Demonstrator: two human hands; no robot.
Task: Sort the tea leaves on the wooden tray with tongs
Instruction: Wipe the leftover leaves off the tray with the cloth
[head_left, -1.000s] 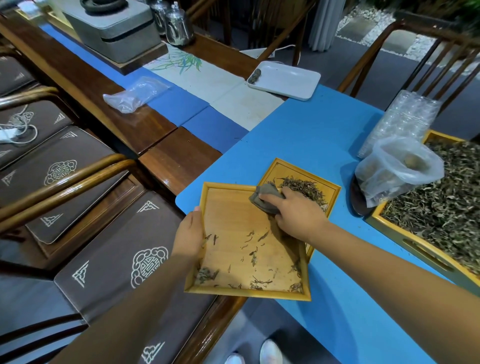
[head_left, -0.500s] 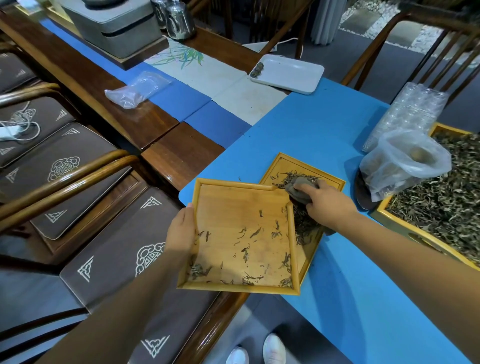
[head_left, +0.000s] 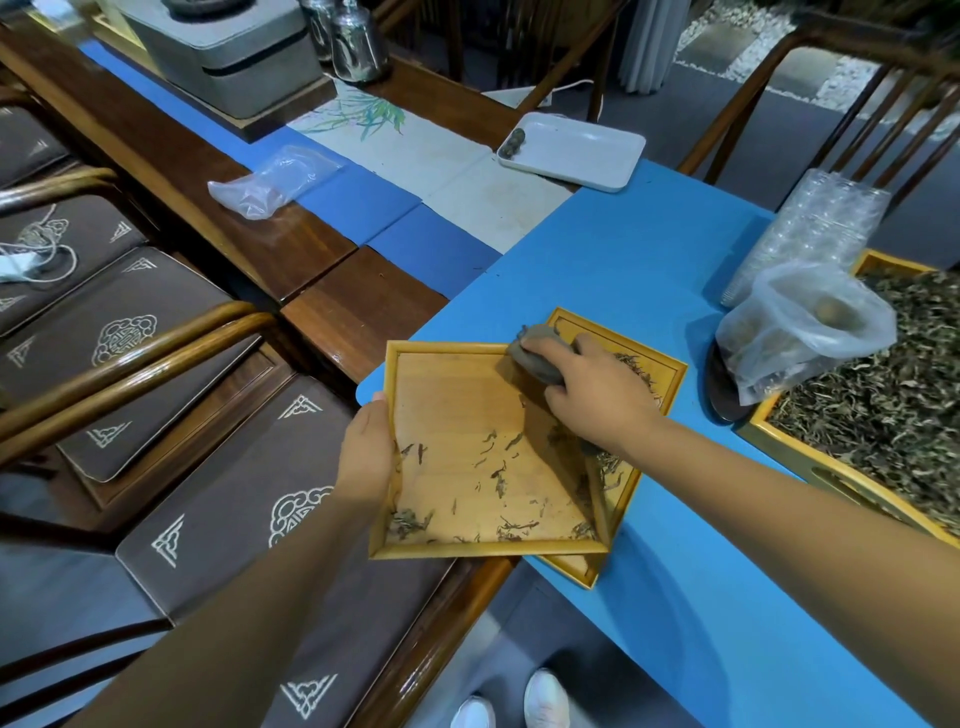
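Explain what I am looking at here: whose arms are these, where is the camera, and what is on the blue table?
No machine here: a person wears a camera on the head, looking down at both hands. The left hand grips the edge of a small wooden tray with a few scattered tea leaves. The right hand holds a grey cloth against that tray's far corner. A second wooden tray with more leaves lies partly under the first. Further right sit a plastic bag and a big tray of tea. A white dish lies beyond. No tongs are visible.
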